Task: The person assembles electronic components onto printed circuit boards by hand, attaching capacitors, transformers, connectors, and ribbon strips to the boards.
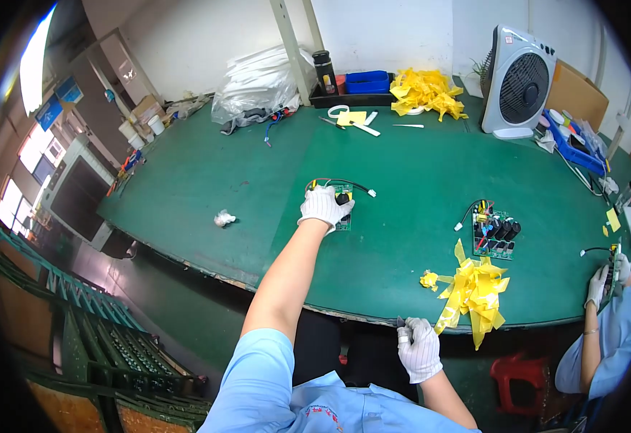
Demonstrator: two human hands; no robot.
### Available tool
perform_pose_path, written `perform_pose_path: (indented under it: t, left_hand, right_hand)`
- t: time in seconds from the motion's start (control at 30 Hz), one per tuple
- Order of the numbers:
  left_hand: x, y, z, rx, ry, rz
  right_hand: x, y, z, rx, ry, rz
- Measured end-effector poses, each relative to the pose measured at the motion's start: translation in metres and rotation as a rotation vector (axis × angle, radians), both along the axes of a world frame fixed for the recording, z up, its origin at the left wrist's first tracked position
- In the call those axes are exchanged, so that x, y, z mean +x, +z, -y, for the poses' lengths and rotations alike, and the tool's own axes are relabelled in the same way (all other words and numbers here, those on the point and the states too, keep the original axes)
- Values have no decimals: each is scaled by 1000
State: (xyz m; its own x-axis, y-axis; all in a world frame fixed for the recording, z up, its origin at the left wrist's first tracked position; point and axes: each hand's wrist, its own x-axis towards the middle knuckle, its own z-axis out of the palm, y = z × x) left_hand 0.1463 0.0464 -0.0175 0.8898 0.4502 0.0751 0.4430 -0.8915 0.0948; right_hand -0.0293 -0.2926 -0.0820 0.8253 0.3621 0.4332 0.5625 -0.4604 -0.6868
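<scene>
The left hand [325, 207], gloved in white, lay with fingers curled over 1 green circuit board [342, 209] near the middle of the green table [186, 180], its black wires arching just beyond. The right hand [418, 349], also gloved, rested loosely closed at the table's near edge, just beside a heap of yellow tape strips [472, 290]. A 2nd circuit board [494, 232] sat further right.

Second circuit board [495, 234] is seen right of centre on green table [186, 180], yellow tape pile [474, 292] just in front; crumpled white wad [223, 217] left, grey fan [521, 83] at back
</scene>
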Motion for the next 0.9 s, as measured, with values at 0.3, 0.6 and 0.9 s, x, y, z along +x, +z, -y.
perform_pose_path:
  t: [0.3,0.6,0.9]
  left_hand:
    - [-89,28,14,-206,-597,-37]
    - [-166,10,36,-355,-777,274]
    - [-107,-28,52,-249,-808,326]
  right_hand:
    - [-4,25,-1,2,-25,-44]
    - [7,24,-64,-137,43,-47]
    - [12,23,-90,-301,55,-16]
